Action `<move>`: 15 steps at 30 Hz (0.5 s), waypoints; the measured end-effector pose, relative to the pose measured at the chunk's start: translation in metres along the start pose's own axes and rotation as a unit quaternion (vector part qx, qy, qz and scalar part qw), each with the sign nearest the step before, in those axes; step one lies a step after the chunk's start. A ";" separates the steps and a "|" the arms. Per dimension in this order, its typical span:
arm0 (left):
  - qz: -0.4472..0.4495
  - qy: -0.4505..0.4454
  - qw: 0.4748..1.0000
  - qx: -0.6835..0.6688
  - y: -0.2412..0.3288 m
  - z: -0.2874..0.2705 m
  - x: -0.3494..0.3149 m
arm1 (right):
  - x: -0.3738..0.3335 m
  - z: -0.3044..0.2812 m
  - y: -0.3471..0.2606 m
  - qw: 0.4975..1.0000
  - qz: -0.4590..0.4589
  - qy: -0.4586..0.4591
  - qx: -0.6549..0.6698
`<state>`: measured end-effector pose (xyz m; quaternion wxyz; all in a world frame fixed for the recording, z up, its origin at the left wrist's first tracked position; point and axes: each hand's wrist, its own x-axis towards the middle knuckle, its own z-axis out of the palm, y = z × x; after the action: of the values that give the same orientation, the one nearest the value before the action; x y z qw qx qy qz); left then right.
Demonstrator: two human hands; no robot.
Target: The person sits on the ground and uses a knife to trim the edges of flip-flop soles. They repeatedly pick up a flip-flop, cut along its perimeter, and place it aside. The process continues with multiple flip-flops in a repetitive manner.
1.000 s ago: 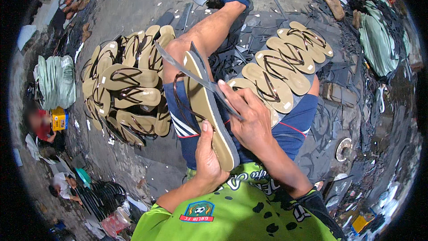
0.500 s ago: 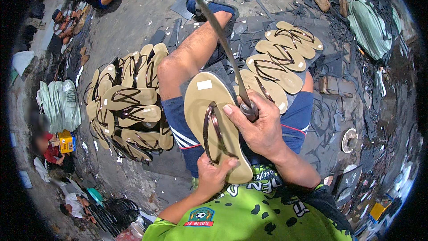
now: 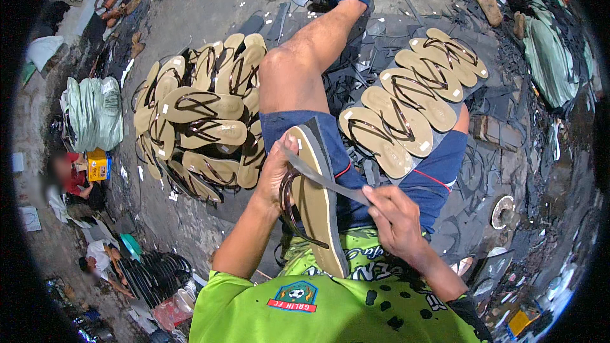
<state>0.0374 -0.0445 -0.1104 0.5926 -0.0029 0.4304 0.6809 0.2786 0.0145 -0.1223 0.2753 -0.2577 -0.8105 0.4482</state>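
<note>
Head view: a single sandal (image 3: pixel 314 213) is held over the lap, between the shorts (image 3: pixel 289 128) and the green shirt (image 3: pixel 248 308). Its long axis is run away from the body and tipped slightly to the left, with the lower end brought up to the shirt. The upper end is gripped by the left hand (image 3: pixel 274 168), whose fingers are wrapped about the left edge beside the dark brown strap (image 3: pixel 288 200). From the right hand (image 3: pixel 399 221) the sandal is found to the left, and a little farther from the body.

The knife (image 3: pixel 330 183) is held in a closed right hand; its handle is hidden by the fingers. The blade is laid slantwise across the sandal, its far end pointed up and left, just beside the left hand; whether skin is touched cannot be told. The dark sole edge (image 3: pixel 338 232) is turned toward the right hand, which is set apart from it, back upward, wrist bent inward. More sandals are spread in a heap (image 3: pixel 210 107) at left and a row (image 3: pixel 416 98) at right.
</note>
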 end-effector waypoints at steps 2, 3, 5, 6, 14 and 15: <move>-0.035 -0.018 0.998 -0.040 -0.005 -0.003 0.002 | -0.028 -0.001 0.004 0.999 0.023 -0.023 -0.024; -0.053 -0.030 0.996 -0.059 -0.006 -0.004 0.004 | -0.036 -0.003 0.006 0.999 0.026 -0.017 -0.033; -0.062 -0.046 0.996 -0.045 -0.009 -0.003 0.005 | -0.046 -0.007 0.007 0.998 0.032 -0.006 -0.049; -0.069 -0.058 0.995 -0.039 -0.011 -0.001 0.006 | -0.041 -0.010 0.005 0.996 0.028 0.010 -0.083; -0.068 -0.072 0.995 0.022 -0.001 0.023 0.013 | 0.051 -0.016 -0.016 0.993 0.061 0.029 -0.098; -0.069 -0.072 0.995 0.018 -0.001 0.023 0.013 | 0.059 -0.021 -0.020 0.993 0.073 0.005 -0.089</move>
<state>0.0457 -0.0205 -0.1031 0.6678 0.0270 0.3976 0.6286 0.2477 0.0564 -0.0828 0.2222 -0.3419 -0.8247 0.3919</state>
